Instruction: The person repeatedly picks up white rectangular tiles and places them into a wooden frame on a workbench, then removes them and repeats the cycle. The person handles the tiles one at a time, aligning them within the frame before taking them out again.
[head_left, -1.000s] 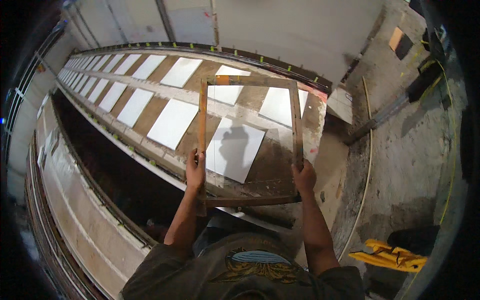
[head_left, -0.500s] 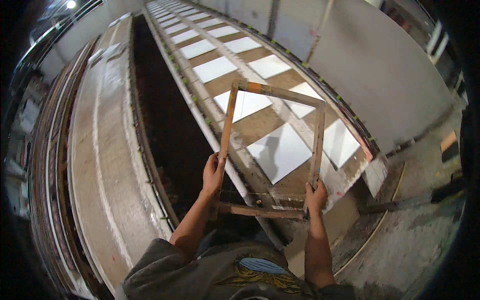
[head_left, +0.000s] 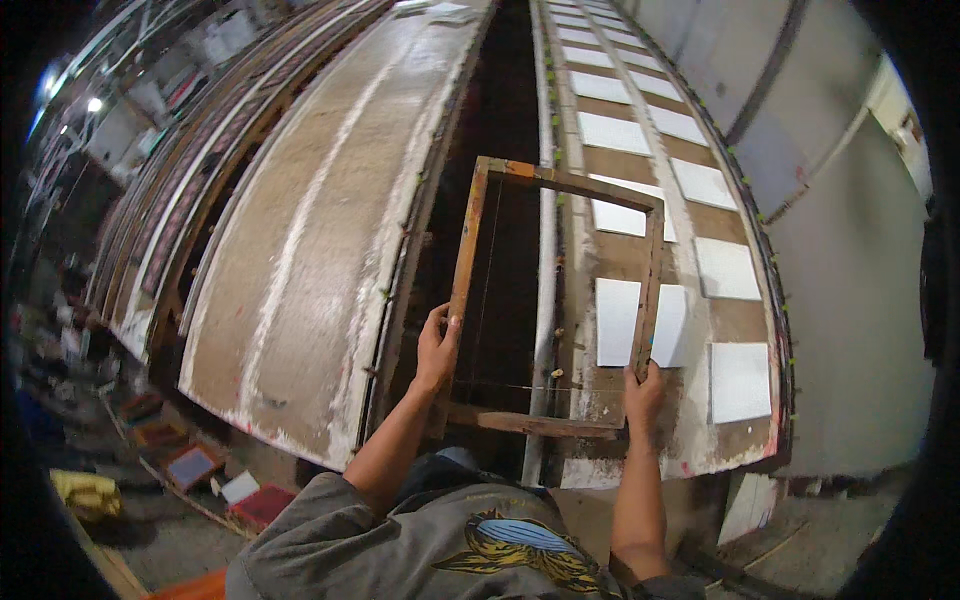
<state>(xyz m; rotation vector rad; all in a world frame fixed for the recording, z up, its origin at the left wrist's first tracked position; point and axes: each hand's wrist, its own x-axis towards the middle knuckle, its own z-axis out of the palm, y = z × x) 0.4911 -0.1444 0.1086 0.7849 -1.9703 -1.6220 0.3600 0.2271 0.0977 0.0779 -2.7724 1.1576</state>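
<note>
Surface (head_left: 738, 320) at right runs long and brown beneath two rows of white sheets (head_left: 741, 384); now the wooden frame (head_left: 467, 250), held up over the dark gap (head_left: 508, 110) and that surface's edge, left hand (head_left: 437, 350) and right hand (head_left: 643, 391) each with fingers clasping a side bar.

The wooden frame (head_left: 583, 183) is rectangular, brown and worn, with an orange patch (head_left: 519, 169) near its upper left corner. It is held up by both long sides.
</note>
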